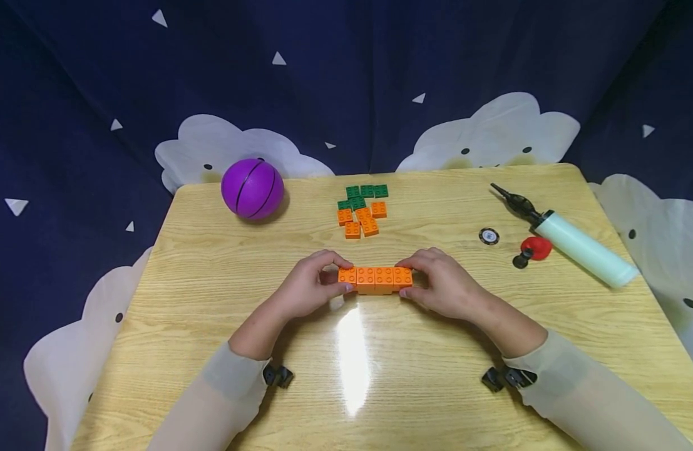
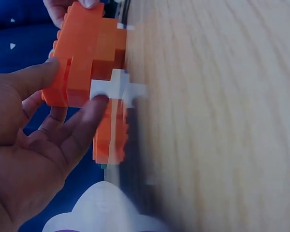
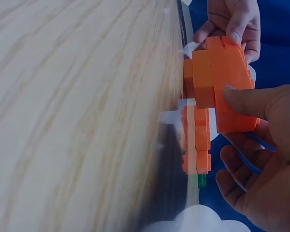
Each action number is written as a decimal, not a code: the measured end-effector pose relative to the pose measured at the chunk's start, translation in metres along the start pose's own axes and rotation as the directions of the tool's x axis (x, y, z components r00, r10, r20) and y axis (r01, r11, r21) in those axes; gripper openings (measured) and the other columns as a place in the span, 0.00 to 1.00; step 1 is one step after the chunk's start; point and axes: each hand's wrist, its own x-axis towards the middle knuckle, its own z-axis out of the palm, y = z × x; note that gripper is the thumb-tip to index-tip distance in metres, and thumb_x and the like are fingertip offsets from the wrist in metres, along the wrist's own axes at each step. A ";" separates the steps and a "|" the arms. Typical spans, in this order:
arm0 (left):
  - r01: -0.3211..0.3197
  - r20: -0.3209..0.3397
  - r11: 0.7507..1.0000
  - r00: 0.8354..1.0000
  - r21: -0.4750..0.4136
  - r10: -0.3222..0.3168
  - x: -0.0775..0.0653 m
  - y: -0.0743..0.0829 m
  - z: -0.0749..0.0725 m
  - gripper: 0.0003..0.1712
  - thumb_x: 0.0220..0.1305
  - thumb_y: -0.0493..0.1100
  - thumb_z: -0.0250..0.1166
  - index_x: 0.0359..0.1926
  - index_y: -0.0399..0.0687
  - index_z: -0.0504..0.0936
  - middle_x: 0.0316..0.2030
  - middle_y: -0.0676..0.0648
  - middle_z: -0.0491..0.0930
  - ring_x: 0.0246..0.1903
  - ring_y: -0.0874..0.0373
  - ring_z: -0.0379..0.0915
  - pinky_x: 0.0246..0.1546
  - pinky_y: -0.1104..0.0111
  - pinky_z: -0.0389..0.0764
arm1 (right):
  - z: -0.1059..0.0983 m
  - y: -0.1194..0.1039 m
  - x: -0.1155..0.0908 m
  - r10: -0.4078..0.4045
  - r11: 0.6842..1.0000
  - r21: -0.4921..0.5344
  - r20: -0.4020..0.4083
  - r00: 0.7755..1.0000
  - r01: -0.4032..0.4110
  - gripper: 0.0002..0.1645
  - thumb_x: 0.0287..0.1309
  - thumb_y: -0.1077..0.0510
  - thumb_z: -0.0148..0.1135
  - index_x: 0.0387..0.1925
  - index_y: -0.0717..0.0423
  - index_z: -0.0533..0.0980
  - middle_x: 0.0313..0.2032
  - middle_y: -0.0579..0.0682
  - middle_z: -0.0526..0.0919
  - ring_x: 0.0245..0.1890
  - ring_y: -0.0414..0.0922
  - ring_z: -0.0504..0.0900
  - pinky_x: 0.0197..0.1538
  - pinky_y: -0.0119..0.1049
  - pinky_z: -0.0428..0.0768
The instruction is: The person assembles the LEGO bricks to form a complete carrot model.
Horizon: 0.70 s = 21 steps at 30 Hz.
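Over the middle of the table, an assembly of orange toy building bricks (image 1: 375, 279) has a row of bricks along its top and a narrower stack of bricks beneath. My left hand (image 1: 312, 288) pinches the left end of the top row between thumb and fingers. At the opposite end, my right hand (image 1: 444, 288) grips the row the same way. The right wrist view shows the stepped underside of the brick assembly (image 3: 229, 82) with the thumb against its side. In the left wrist view the assembly (image 2: 82, 43) tapers downward in steps; its contact with the table is unclear.
Beyond the hands lie several loose orange bricks (image 1: 363, 216) and several green bricks (image 1: 367, 191). A purple ball (image 1: 253, 189) sits back left. Rightward are a chip (image 1: 489, 236), a red round thing (image 1: 536, 248) with a black part, and a hand pump (image 1: 585, 248).
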 end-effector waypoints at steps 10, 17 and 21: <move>-0.002 0.008 0.999 1.000 -0.052 0.002 0.000 -0.004 0.002 0.17 0.62 0.38 0.76 0.50 0.56 0.85 0.47 0.54 0.80 0.34 0.55 0.73 0.33 0.65 0.77 | 0.001 0.000 0.000 -0.005 1.000 0.006 -0.004 1.000 0.005 0.27 0.55 0.52 0.80 0.56 0.54 0.83 0.50 0.49 0.85 0.55 0.50 0.79 0.61 0.51 0.76; 0.029 0.000 0.996 1.000 -0.089 -0.029 0.002 -0.005 0.003 0.15 0.61 0.37 0.77 0.47 0.55 0.86 0.50 0.55 0.81 0.42 0.54 0.79 0.46 0.61 0.83 | 0.002 0.001 0.000 -0.014 1.000 0.006 -0.011 1.000 0.014 0.27 0.54 0.53 0.80 0.55 0.54 0.83 0.49 0.49 0.85 0.55 0.50 0.79 0.61 0.51 0.76; 0.052 -0.002 0.993 0.999 -0.107 -0.053 0.002 -0.005 0.004 0.15 0.60 0.38 0.78 0.47 0.55 0.87 0.50 0.55 0.81 0.47 0.53 0.82 0.51 0.60 0.84 | 0.002 0.002 0.000 -0.015 1.000 0.007 -0.014 1.000 0.015 0.27 0.54 0.53 0.80 0.55 0.55 0.83 0.49 0.48 0.85 0.54 0.50 0.79 0.60 0.52 0.76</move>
